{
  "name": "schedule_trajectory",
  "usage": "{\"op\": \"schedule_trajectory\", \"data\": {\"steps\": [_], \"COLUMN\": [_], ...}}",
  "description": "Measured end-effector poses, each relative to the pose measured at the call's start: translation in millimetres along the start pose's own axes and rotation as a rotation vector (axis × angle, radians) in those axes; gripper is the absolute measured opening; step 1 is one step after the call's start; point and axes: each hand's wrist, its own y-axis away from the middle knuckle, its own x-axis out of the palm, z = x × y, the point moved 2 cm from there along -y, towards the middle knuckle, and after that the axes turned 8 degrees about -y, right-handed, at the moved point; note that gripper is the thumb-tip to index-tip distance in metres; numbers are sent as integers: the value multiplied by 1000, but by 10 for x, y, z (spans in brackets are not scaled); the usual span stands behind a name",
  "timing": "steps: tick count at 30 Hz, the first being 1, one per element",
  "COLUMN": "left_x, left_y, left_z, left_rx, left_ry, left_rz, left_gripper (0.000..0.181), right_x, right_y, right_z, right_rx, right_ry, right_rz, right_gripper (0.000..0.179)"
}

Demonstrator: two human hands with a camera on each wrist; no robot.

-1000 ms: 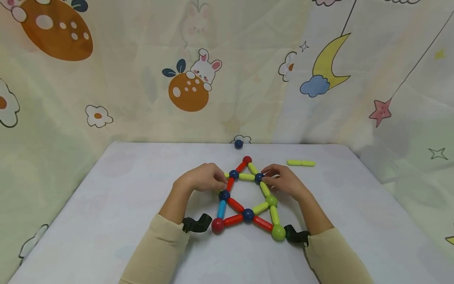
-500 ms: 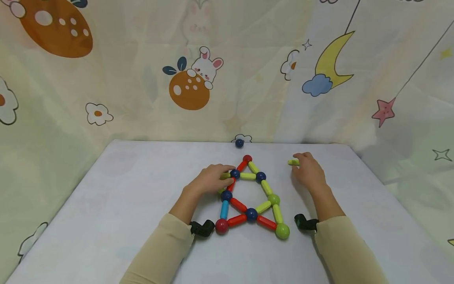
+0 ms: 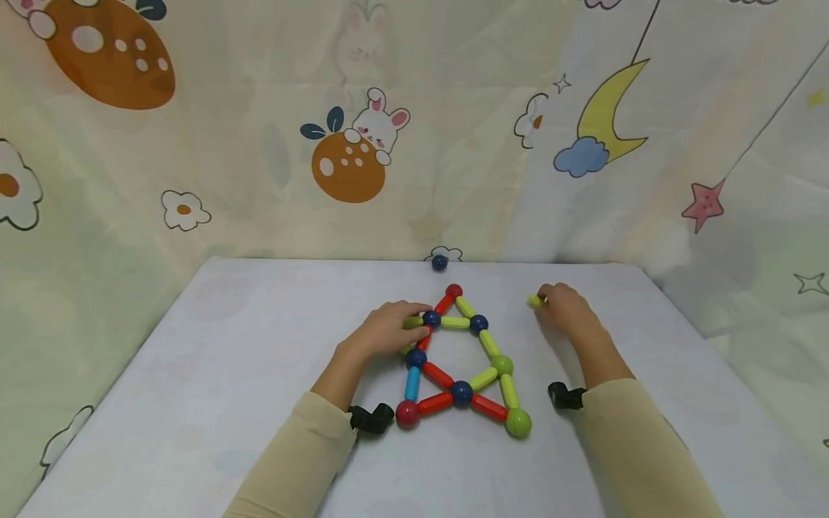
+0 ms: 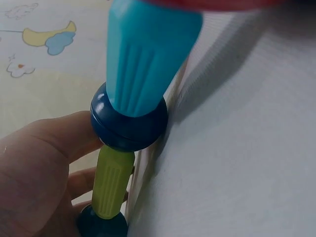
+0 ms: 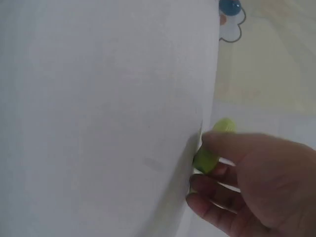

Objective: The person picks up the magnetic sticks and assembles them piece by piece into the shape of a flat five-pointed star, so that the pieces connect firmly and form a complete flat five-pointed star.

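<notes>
A flat frame of magnetic sticks and balls lies on the table, with red sticks, yellow-green sticks, a light blue stick, and red, dark blue and green balls. My left hand grips its upper left side, fingers and thumb around the sticks beside a dark blue ball. In the left wrist view the thumb is behind another dark blue ball, and the palm hides part of that side. Away from the frame, at the back right, my right hand pinches a loose yellow-green stick between thumb and fingers.
A single dark blue ball sits at the table's back edge, behind the frame's red tip ball. A patterned cloth hangs behind the white table. Each wrist carries a small black camera.
My right hand has left the frame's right dark blue ball, moved to the back right and taken hold of the loose stick. My left hand has shifted slightly right, further over the frame's side.
</notes>
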Motion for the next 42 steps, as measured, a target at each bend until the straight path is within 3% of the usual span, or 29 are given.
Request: {"op": "schedule_trajectory", "data": {"steps": [5,10,16,30,33,36,39,42], "left_x": [2,-2,-24,8,26,35,31,25], "left_y": [-2,4,23,24,14,3,0,1], "left_z": [-13,-7,7,22,22,18,11,6], "left_rx": [3,-13,-23,-21,-14,-9,-10,-12], "left_ry": [9,8,17,23,16,8,13,15], "left_rz": [3,-4,-12,-4,-3,-7,-9,-10], "left_gripper": [49,49,49,48,48,48,48,48], "right_x": [22,35,77,190,157,92,16,-22], "right_y": [87,227,330,331,338,345,363,371], "right_z": [24,248,488,605,541,410,254,106], "right_rx": [22,-69,-154,-151,-145,-97,9,116], "right_ry": [-109,-161,-180,-187,-200,-207,-209,-189], "right_rz": [14,56,108,161,115,-24,-167,-218], "right_gripper": [37,35,29,25,24,29,37,46]}}
